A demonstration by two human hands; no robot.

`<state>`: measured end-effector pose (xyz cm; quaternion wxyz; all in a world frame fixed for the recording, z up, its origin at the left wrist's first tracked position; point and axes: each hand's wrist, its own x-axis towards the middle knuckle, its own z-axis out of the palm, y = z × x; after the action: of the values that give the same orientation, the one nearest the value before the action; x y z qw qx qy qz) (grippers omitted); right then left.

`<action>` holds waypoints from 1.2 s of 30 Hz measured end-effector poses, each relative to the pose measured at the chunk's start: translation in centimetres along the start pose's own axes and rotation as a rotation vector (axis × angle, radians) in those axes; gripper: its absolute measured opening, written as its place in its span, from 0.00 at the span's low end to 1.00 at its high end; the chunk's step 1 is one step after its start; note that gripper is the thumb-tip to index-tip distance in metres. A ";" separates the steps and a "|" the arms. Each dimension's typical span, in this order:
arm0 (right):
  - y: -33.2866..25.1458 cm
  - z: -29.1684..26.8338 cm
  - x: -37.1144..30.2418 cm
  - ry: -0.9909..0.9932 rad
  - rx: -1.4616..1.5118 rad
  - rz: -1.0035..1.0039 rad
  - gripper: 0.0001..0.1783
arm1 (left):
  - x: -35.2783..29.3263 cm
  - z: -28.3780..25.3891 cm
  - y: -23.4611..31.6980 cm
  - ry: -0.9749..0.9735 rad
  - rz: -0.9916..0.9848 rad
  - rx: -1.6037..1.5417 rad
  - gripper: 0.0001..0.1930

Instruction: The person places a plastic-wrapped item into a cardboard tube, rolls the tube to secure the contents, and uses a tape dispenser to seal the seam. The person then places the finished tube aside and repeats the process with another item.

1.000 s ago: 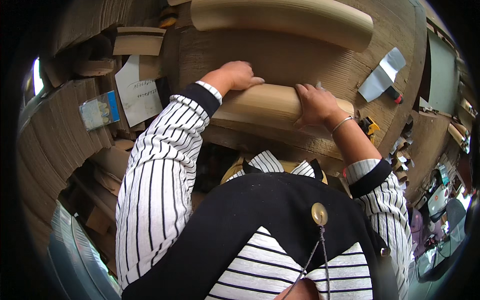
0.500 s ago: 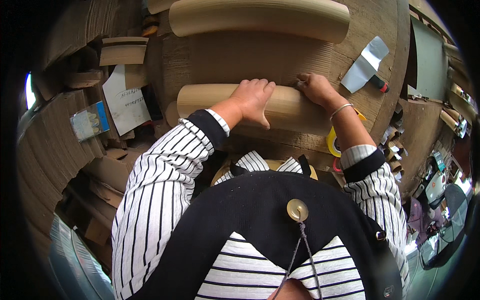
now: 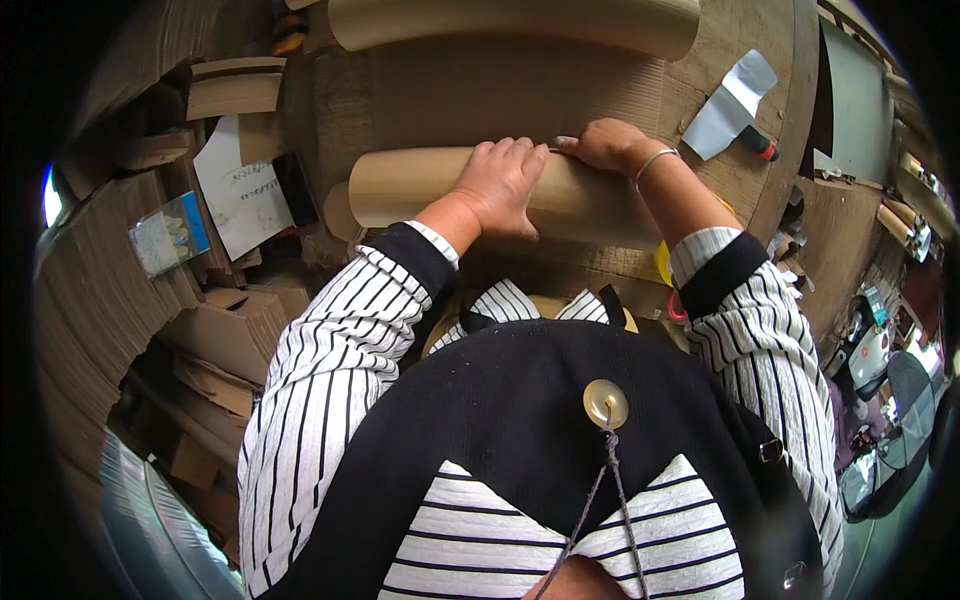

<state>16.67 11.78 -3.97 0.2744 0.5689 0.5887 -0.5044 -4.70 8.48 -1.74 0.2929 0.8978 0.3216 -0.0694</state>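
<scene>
A sheet of brown corrugated cardboard lies across the bench, curled into a far roll and a near roll. My left hand lies on top of the near roll, fingers stretched forward and thumb apart. To its right, my right hand rests at the roll's upper edge with fingers curled in. A small pale bit shows at its fingertips; whether it is a held thing or a nail is unclear.
On the right of the wooden bench lie a folded white paper and a dark tool handle with a red end. A yellow tape roll is by my right forearm. Stacked cardboard and a written white sheet stand at left.
My right hand has slid left along the near roll's edge, closer to my left hand. My left hand stays on the roll. The whole view has shifted slightly.
</scene>
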 end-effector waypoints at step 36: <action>2.5 11.3 -8.9 1.087 -0.170 -0.064 0.35 | 7.5 -2.9 -4.0 -0.537 -0.051 -0.218 0.50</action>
<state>17.98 -2.36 -0.54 -0.0398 0.7052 0.7013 -0.0968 -1.42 16.64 -3.62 0.4606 0.8020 0.2606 -0.2769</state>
